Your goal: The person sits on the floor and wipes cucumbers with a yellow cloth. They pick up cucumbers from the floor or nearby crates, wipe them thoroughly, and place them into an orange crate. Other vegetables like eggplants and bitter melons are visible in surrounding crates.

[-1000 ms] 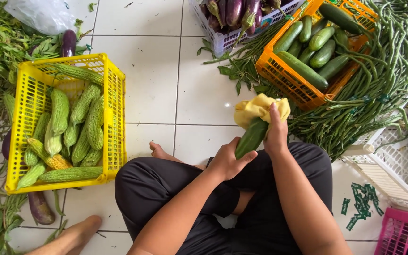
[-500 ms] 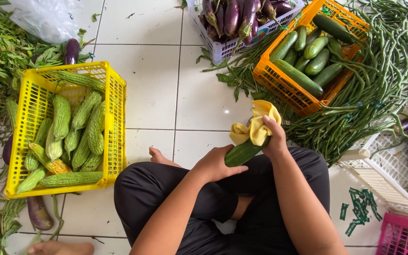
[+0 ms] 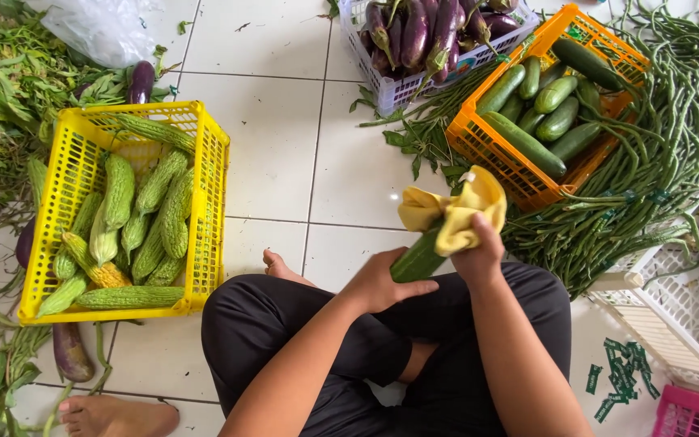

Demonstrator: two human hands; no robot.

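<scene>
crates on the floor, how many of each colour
yellow crate: 1
orange crate: 1
white crates: 2, counting the one with eggplants
pink crate: 1
total: 5

Floor (image 3: 273, 137): pale square tiles with dark grout lines.
Left side: yellow crate (image 3: 208, 174) of bitter gourds stands on the tiles, with leafy green trimmings (image 3: 2, 89) piled beside it.
Loose pieces: one eggplant (image 3: 141, 81) behind the crate, another eggplant (image 3: 69, 350) in front of it.
Top: clear plastic bag (image 3: 103, 31); white basket (image 3: 402, 91) of eggplants.
Right side: orange crate (image 3: 479, 150) of cucumbers, resting against a heap of long beans (image 3: 649, 178).
Lower right: white crate (image 3: 673, 324), pink crate (image 3: 689, 413), small green scraps (image 3: 620, 376).
</scene>
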